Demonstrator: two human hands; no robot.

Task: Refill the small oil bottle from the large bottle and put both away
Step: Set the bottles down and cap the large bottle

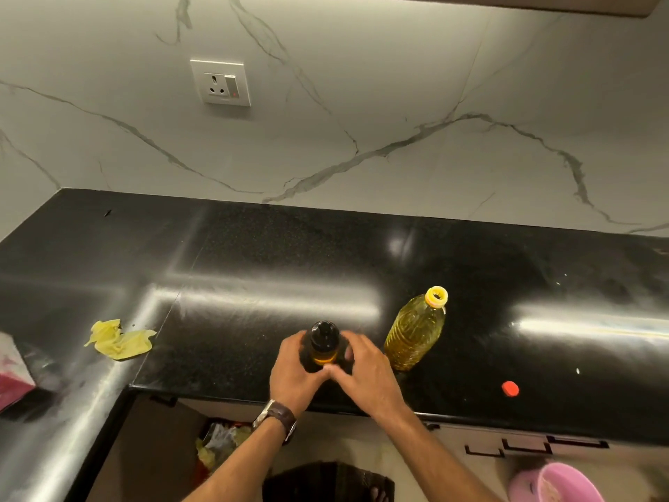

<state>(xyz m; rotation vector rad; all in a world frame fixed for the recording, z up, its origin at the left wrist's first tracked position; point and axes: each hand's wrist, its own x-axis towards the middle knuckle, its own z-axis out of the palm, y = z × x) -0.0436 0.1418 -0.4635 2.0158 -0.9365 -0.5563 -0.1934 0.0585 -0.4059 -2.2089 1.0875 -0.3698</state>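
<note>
— Black granite, and it is showing every smear. The person is standing at the countertop [253, 255] with both hands round the small oil bottle [323, 344], which is sitting upright near the front edge.

— Are they holding it, or just steadying it?

— Holding, I think. The left hand [294, 371] is curling round its left side and the right hand [365, 371] is wrapping the right side, thumbs nearly meeting in front. Its dark cap [324, 333] is sitting on top, so nothing is going in yet.

— And the large bottle?

— The large bottle [414, 333] is standing just beside the right hand, upright, nearly full of yellow oil, with its mouth already open. The red cap [510, 388] is lying apart on the counter, off to the right.

— So which step are we watching?

— Judging by that, the small one is either being opened for the pour or being closed after it. I am seeing only a little oil low in it, so I am leaning toward opening.

— What is the next move asking for?

— One hand keeping the base from turning while the other is twisting the top off. After that, a slow tilt of the big bottle, since the small neck is looking narrow.

— Anything else about?

— A crumpled yellow cloth [119, 340] is lying well to the left, and a wall socket [221, 82] is sitting above.
</note>
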